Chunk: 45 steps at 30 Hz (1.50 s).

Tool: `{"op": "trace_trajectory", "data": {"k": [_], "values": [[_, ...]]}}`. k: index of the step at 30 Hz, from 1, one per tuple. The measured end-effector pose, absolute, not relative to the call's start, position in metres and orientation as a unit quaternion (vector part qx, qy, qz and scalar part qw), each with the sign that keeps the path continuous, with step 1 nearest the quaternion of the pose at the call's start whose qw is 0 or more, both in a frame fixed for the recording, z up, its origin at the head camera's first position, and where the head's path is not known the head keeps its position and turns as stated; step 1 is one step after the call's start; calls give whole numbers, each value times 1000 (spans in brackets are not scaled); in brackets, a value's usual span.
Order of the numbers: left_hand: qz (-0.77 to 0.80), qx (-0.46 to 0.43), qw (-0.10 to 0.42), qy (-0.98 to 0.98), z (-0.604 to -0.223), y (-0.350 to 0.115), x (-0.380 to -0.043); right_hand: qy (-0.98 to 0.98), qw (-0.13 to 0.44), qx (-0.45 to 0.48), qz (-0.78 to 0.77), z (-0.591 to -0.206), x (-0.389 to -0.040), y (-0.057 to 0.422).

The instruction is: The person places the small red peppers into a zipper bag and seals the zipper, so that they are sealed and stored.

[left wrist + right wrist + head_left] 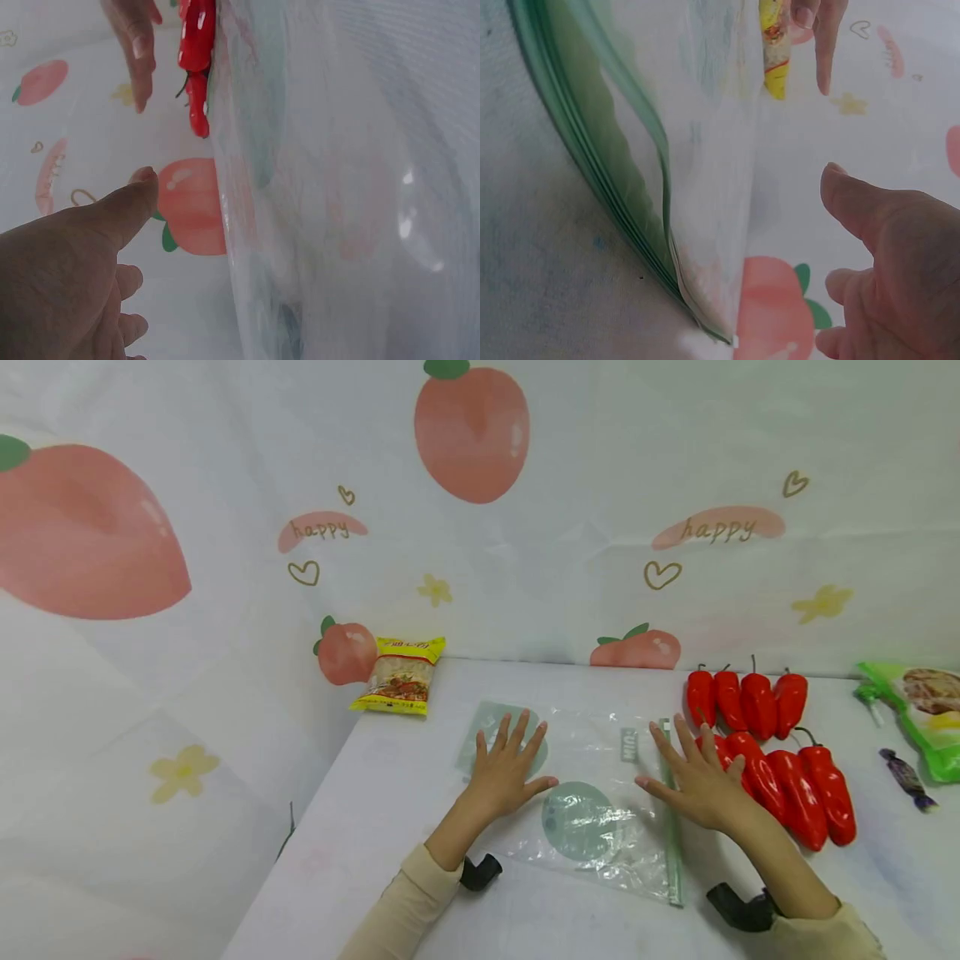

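Observation:
A clear zip bag point(577, 822) with pale green round prints lies flat on the white table. Its green zip strip point(672, 860) runs down the right side, and the right wrist view shows the two edges of that strip point(607, 187) parted. My left hand point(501, 777) is spread over the bag's left part, fingers straight, holding nothing. Over the zip side my right hand point(701, 785) is spread too, its fingers overlapping the red peppers in the head view. Both wrist views show a gap between palm and bag.
Several red peppers point(772, 777) stand in two rows right of the bag. A yellow snack packet point(401, 677) sits at the back left. On the far right are a green food packet point(930, 710) and a dark wrapped candy point(906, 779). A printed cloth point(540, 568) hangs behind.

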<state>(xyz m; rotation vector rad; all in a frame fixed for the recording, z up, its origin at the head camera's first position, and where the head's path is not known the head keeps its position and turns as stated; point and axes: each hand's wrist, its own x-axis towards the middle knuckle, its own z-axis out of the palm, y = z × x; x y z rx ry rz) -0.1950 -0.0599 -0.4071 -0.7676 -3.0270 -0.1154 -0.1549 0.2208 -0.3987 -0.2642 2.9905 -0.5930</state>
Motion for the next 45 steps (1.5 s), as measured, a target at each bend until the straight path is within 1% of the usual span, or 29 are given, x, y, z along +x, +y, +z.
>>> {"op": "trace_trajectory", "data": {"k": [9,11,13,15,18,21,28,31,38,45], "values": [[-32,-256,2,-966,-407,-54,-195,978,39,-82,-190,-403,-152,225],[-23,-266,9,-964,-410,-49,-193,978,34,-86,-188,-404,-151,225],[-22,-285,1,-958,-413,-41,-189,978,25,-93,-187,-404,-150,226],[-40,-313,-17,-949,-418,-30,-185,977,10,-104,-187,-405,-150,226],[-97,-336,-69,-934,-425,-11,-181,975,-10,-117,-190,-406,-150,228],[-143,-338,-86,-926,-430,7,-181,973,-21,-129,-193,-408,-150,229],[-86,-341,-16,-936,-437,34,-183,969,-29,-148,-198,-408,-151,228],[-105,-319,-7,-942,-439,40,-187,968,-29,-153,-196,-407,-153,227],[-191,-282,-9,-940,-450,38,-199,968,-8,-154,-199,-410,-153,231],[-266,-239,36,-933,-452,27,-211,963,28,-139,-231,-412,-154,233]]}}
